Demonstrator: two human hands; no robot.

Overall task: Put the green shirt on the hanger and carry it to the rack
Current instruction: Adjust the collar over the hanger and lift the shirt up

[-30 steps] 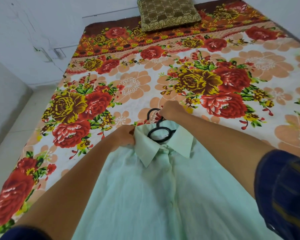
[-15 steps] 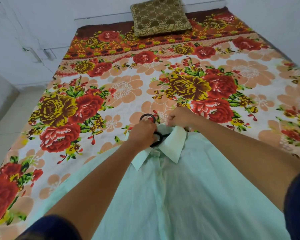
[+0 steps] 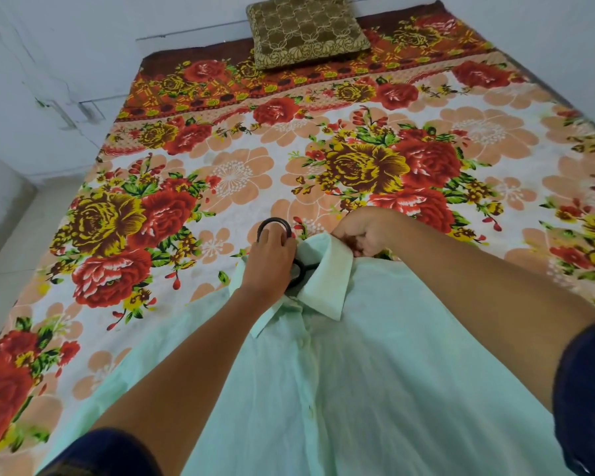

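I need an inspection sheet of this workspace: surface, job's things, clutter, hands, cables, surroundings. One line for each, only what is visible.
Surface: bed under a floral sheet, lying flat.
Job's things: green shirt spread front up, buttoned, collar toward the pillow; black hanger in the neck opening, its hook out past the collar; rack not seen.
Clutter: brown pillow at the head of the bed.
Hands: left hand has its grip on the hanger at the base of the hook; right hand pinches the collar's back edge.
Cables: nothing seen.
Surroundings: pale walls; tiled floor on the left.
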